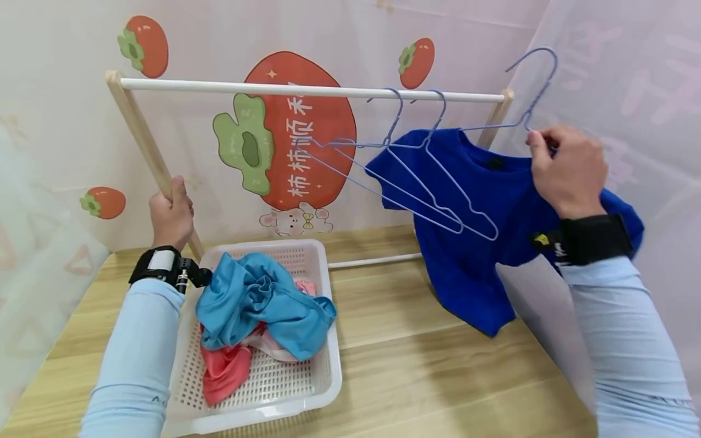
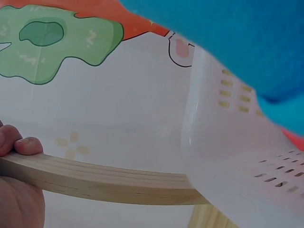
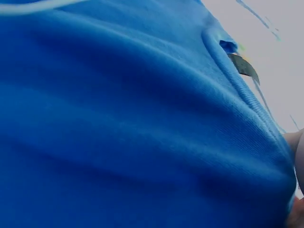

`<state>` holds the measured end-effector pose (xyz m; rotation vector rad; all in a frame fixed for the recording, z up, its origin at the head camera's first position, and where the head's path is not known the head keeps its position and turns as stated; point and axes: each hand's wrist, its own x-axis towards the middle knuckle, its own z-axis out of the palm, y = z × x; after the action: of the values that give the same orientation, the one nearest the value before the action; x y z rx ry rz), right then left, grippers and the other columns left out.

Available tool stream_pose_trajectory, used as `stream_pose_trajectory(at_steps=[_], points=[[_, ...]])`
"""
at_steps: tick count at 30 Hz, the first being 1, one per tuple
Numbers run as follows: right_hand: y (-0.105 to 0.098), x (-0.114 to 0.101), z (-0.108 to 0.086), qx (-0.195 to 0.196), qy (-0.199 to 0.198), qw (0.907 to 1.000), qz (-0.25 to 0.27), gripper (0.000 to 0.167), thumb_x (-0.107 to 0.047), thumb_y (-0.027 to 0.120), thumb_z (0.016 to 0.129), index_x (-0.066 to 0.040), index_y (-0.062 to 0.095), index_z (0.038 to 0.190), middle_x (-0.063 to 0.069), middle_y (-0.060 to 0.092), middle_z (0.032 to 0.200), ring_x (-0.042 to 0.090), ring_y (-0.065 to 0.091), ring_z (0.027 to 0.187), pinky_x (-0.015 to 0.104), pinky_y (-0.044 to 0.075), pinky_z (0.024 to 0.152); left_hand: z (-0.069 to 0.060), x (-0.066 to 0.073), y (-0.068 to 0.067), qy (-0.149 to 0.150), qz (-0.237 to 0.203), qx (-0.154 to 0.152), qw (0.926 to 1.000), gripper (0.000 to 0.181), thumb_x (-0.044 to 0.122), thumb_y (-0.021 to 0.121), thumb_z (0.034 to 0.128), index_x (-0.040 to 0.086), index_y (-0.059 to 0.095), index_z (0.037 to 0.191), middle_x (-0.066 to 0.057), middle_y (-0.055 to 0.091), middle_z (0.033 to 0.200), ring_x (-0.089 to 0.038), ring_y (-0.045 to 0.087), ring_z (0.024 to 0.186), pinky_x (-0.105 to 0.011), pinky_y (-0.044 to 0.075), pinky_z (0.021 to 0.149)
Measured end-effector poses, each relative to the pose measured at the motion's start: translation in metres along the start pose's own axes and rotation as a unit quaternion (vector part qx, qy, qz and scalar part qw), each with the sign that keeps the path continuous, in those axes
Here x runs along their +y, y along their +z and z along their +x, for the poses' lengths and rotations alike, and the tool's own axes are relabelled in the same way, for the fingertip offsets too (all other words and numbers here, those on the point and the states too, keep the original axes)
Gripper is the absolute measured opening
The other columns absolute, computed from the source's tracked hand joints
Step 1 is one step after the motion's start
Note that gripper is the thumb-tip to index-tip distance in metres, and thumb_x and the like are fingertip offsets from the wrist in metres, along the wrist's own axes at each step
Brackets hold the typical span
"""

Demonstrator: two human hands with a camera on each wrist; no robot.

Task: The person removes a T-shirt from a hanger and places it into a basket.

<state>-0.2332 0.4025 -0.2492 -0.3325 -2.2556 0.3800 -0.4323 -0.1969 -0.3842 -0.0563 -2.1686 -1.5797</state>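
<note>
The left hand (image 1: 172,214) grips the wooden side post (image 1: 139,131) of the rack; its fingers curl round the wood (image 2: 99,183) in the left wrist view. At the right, the right hand (image 1: 569,170) pinches a blue hanger (image 1: 539,91) together with the neckline of a dark blue shirt (image 1: 471,243). That hanger's hook is in the air, above and right of the rack's white rail (image 1: 306,90). The shirt hangs down behind two bare hangers on the rail. In the right wrist view the shirt's cloth (image 3: 142,118) fills most of the picture, with a bit of the hand at the right edge.
A white basket (image 1: 334,365) with teal (image 1: 257,298) and red (image 1: 224,371) clothes stands on the wooden table (image 1: 394,365) by the left post. The two bare hangers (image 1: 394,121) hang on the rail's right half. A lower white bar (image 1: 378,261) runs behind the basket.
</note>
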Motion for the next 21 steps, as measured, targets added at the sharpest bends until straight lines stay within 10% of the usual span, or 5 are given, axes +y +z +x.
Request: stream_pose_trajectory(at_steps=[3, 6, 11, 21], points=[[-0.019, 0.013, -0.015, 0.0, 0.014, 0.9999, -0.006, 0.047, -0.04, 0.051, 0.108, -0.003, 0.077, 0.119, 0.019, 0.075, 0.11, 0.017, 0.062, 0.089, 0.039, 0.034, 0.073, -0.001, -0.002, 0.001, 0.008, -0.001, 0.0, 1.0, 0.061, 0.054, 0.044, 0.11, 0.004, 0.053, 0.076, 0.015, 0.045, 0.052, -0.005, 0.044, 0.051, -0.024, 0.035, 0.048], [-0.031, 0.029, -0.034, -0.004, 0.034, 0.9994, 0.002, 0.046, -0.04, 0.054, 0.107, -0.003, 0.078, 0.116, -0.013, 0.069, 0.089, -0.009, 0.045, 0.077, 0.029, 0.033, 0.07, -0.002, -0.001, 0.001, 0.008, -0.005, 0.001, 1.0, 0.06, 0.051, 0.044, 0.1107, 0.003, 0.053, 0.076, 0.015, 0.044, 0.051, -0.004, 0.042, 0.049, -0.023, 0.034, 0.047], [-0.035, 0.058, -0.077, -0.023, 0.057, 0.998, 0.01, 0.042, -0.04, 0.058, 0.106, -0.003, 0.079, 0.112, -0.046, 0.039, 0.07, -0.017, 0.038, 0.064, 0.016, 0.03, 0.062, -0.001, 0.008, -0.003, 0.005, -0.012, 0.003, 0.9999, 0.055, 0.047, 0.044, 0.1116, 0.005, 0.053, 0.076, 0.015, 0.043, 0.051, -0.003, 0.041, 0.047, -0.022, 0.032, 0.046], [-0.002, 0.086, -0.187, -0.054, 0.047, 0.9968, 0.036, 0.024, -0.027, 0.064, 0.105, -0.009, 0.079, 0.1, 0.004, 0.068, 0.081, -0.014, 0.042, 0.064, 0.021, 0.033, 0.06, -0.017, 0.022, 0.0, -0.003, -0.029, 0.004, 0.9996, 0.051, 0.044, 0.046, 0.1114, 0.009, 0.054, 0.074, 0.016, 0.044, 0.05, 0.0, 0.041, 0.048, -0.02, 0.034, 0.048]])
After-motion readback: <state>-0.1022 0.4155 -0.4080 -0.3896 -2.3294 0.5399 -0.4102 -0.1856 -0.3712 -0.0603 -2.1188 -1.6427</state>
